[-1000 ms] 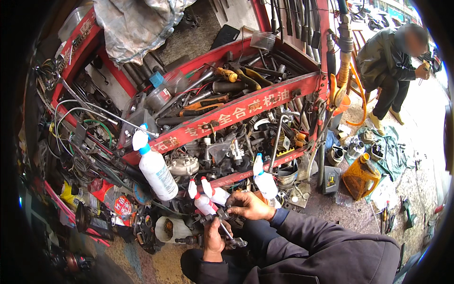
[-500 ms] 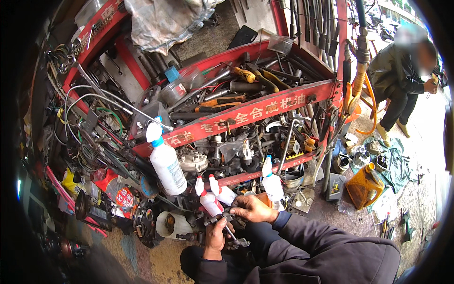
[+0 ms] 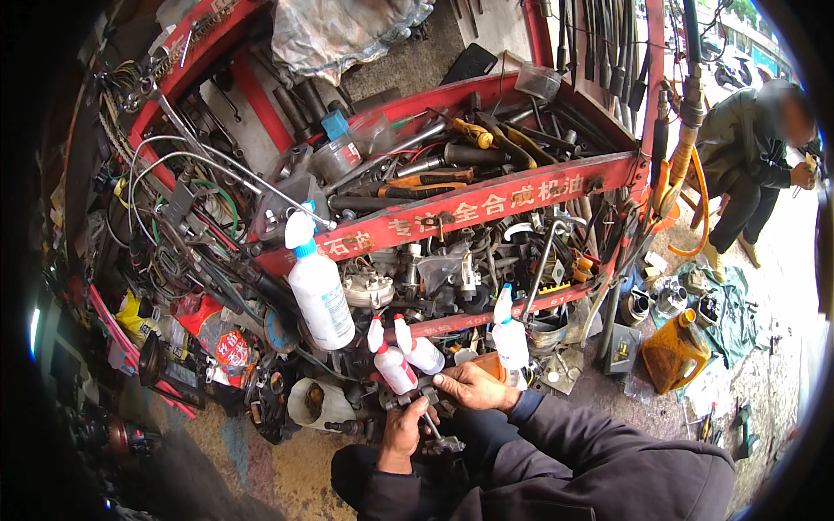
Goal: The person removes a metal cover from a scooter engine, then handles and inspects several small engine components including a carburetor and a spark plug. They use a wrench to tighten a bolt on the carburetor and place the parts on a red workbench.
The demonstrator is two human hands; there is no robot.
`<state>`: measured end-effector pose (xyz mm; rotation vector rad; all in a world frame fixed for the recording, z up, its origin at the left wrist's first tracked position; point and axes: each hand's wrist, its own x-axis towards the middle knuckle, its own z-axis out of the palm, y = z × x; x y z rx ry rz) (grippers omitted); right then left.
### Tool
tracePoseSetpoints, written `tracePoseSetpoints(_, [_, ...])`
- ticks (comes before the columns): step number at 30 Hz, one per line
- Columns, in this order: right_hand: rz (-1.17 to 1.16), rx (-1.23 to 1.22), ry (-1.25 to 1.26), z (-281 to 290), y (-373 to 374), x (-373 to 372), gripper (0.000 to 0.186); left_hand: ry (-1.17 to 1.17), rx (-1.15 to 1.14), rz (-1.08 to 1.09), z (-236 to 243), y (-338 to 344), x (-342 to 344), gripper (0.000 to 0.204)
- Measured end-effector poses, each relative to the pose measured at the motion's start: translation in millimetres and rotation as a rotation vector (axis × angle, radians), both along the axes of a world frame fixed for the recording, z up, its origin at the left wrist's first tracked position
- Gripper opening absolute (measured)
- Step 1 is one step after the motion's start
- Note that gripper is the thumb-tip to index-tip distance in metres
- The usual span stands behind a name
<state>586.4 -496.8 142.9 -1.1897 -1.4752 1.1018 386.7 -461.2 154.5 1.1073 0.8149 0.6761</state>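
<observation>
My left hand (image 3: 403,434) grips a dark metal part (image 3: 442,445) with a thin bright shaft, held low in front of me above my knees. My right hand (image 3: 476,385) has thumb and fingers closed at the upper end of the same part, whose detail I cannot make out. Just beyond my hands stand two small spray bottles with red nozzles (image 3: 393,372), a white spray bottle (image 3: 511,346) to their right and a larger white spray bottle (image 3: 320,300) to the left, by the red tool rack (image 3: 408,226).
The rack holds tools and metal parts. Hoses and bags crowd the left, with a white container (image 3: 317,406) below. An amber jug (image 3: 673,356), a dark case (image 3: 621,347) and a green cloth (image 3: 738,304) lie at right, where another person (image 3: 743,165) sits bent over.
The whole view has shifted slightly, so the rack and bottles appear further right. My hands still hold the part, with little visible change in grip.
</observation>
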Motion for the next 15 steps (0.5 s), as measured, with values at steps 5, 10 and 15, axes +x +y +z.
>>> tracePoseSetpoints(5, [-0.036, 0.137, 0.133, -0.4, -0.8, -0.3, 0.041, -0.004, 0.005, 0.026, -1.2, -0.8, -0.4, 0.019])
tracePoseSetpoints(10, [-0.044, 0.155, 0.106, 0.6, -4.7, 0.5, 0.035, 0.052, 0.044, 0.021, -5.6, -1.9, -3.1, 0.026])
tracePoseSetpoints(15, [-0.015, 0.029, 0.132, -5.9, -7.1, -4.1, 0.034, 0.069, 0.035, 0.022, -6.1, -3.2, -5.7, 0.026])
